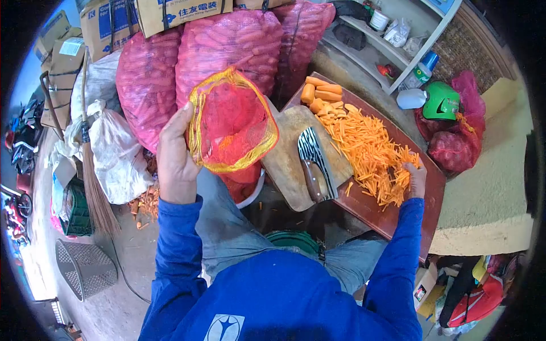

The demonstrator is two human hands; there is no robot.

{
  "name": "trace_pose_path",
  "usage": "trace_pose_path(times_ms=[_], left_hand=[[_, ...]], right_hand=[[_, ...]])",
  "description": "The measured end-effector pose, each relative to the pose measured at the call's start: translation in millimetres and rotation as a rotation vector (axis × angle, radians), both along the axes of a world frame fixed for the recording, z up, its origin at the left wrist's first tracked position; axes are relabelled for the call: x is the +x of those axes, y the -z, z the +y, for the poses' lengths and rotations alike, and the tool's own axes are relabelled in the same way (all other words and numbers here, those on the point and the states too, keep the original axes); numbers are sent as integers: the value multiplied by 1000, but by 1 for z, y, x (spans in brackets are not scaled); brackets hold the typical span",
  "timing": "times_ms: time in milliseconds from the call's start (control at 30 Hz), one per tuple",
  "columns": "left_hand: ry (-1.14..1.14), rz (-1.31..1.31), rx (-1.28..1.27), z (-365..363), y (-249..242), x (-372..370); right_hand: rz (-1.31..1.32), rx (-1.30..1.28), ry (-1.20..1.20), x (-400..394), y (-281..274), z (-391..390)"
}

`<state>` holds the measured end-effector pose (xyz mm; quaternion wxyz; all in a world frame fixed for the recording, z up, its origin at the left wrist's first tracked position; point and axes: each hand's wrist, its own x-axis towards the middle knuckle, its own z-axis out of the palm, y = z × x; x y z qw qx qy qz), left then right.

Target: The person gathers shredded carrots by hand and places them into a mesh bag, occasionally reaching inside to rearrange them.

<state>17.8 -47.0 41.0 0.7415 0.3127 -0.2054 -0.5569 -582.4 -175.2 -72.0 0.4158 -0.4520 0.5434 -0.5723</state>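
Observation:
My left hand (pixel 177 148) grips the yellow rim of a red mesh bag (pixel 234 116), whose mouth gapes toward me. At the right end of a heap of carrot strips (pixel 367 139), my right hand (pixel 418 179) has its fingers curled into the strips; some fingertips are hidden by them. A dark red wooden table (pixel 424 221) bears the heap, with several peeled carrots (pixel 324 91) at its far end. Left of the heap lies a worn cutting board (pixel 287 153). On that rests a knife (pixel 317 162) with a patterned blade and brown handle.
Large pink mesh sacks of carrots (pixel 227 48) stand ahead, below cardboard boxes (pixel 182 12). A broom (pixel 94 176), white sacks (pixel 116 153) and a grey basket (pixel 85 270) are on the left. A green helmet (pixel 441 101) sits right of the table, near a shelf (pixel 369 34).

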Motion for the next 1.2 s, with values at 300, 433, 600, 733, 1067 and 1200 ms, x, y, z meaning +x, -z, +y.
trace_pose_path(times_ms=[300,433,600,733,1067,1200], left_hand=[[8,38,-25,-4,19,-10],[1,-1,-6,-2,26,-14],[-41,26,3,-5,40,-7],[-47,27,-2,-6,43,-8],[-72,14,-54,-41,49,-28],[-128,40,-84,-51,48,-37]], right_hand=[[161,-10,26,-1,7,-8],[144,-37,-10,-2,8,-5],[35,-7,-31,16,6,-10],[-59,0,-80,29,0,-15],[-231,-100,-242,198,-101,-15],[-447,-68,-515,304,-147,0]])
